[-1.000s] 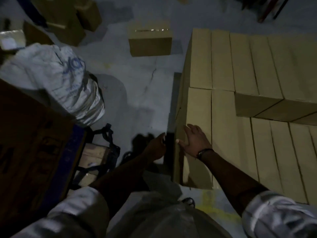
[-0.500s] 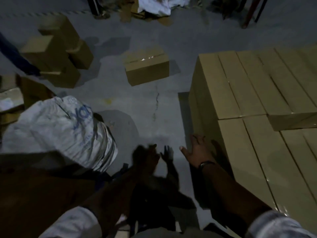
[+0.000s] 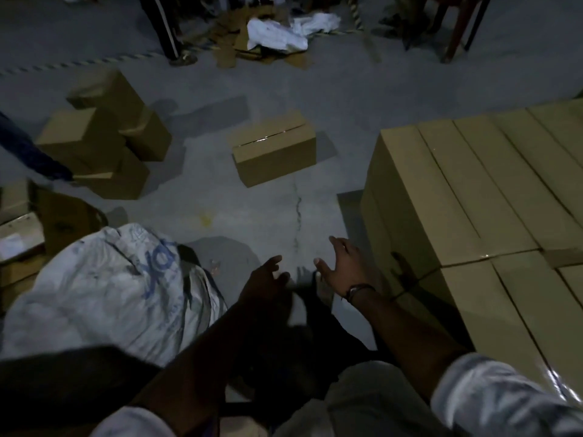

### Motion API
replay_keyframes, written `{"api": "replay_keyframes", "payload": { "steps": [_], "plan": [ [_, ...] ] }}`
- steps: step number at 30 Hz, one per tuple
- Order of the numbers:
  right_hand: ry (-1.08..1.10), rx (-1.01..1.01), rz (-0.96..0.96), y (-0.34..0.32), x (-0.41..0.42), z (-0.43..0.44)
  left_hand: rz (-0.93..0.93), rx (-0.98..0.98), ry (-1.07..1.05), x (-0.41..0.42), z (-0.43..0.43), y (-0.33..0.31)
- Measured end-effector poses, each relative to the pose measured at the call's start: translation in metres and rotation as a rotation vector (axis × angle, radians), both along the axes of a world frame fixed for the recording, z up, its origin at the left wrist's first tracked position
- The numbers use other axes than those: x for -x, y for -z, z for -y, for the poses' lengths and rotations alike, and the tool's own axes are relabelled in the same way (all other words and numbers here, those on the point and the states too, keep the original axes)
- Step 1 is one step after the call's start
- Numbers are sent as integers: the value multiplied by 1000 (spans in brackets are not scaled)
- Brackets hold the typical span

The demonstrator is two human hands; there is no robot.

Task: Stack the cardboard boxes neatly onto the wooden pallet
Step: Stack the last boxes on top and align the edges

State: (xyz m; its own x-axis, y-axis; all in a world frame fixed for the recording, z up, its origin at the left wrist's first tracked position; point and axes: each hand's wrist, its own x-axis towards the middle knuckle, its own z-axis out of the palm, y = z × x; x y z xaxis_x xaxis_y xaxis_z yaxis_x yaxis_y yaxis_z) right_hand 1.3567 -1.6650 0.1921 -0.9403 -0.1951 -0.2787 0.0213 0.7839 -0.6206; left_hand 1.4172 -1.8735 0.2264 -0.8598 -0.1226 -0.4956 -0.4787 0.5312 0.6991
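Note:
A tall stack of cardboard boxes (image 3: pixel 467 197) fills the right side; the pallet under it is hidden. One loose taped box (image 3: pixel 274 152) lies on the concrete floor ahead. A pile of several more boxes (image 3: pixel 104 140) sits at the left. My right hand (image 3: pixel 344 266) hangs in the air just left of the stack, fingers spread, holding nothing. My left hand (image 3: pixel 265 279) is beside it over the floor, in shadow, fingers relaxed and empty.
A large white woven sack (image 3: pixel 110 288) bulges at the lower left, with a dark cardboard edge (image 3: pixel 63 373) below it. White cloth (image 3: pixel 277 33) and cardboard scraps lie at the far end, by a person's legs (image 3: pixel 164 29) and chair legs (image 3: pixel 457 33).
My right hand has come off the stack's corner and both hands now hover free over the floor. The view has tilted up, showing more of the floor and the far end.

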Motion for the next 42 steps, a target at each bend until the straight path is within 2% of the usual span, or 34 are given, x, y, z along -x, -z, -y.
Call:
{"api": "replay_keyframes", "payload": {
  "steps": [3, 11, 20, 25, 33, 39, 42],
  "plan": [
    [1, -9, 14, 10, 62, 21, 0, 132, 76, 68, 23, 8],
    [4, -34, 50, 14, 234, 59, 62, 265, 221, 234, 71, -4],
    [53, 9, 96, 9, 375, 103, 61, 257, 192, 373, 116, -6],
    [94, -16, 165, 26, 437, 135, 102, 201, 194, 445, 158, 15],
    [299, 3, 240, 45, 553, 216, 128, 224, 334, 594, 246, 36],
    [554, 153, 262, 43, 643, 296, 96, 288, 500, 707, 312, 31],
    [660, 205, 287, 49, 676, 322, 120, 276, 501, 760, 328, 33]
  ]
}}
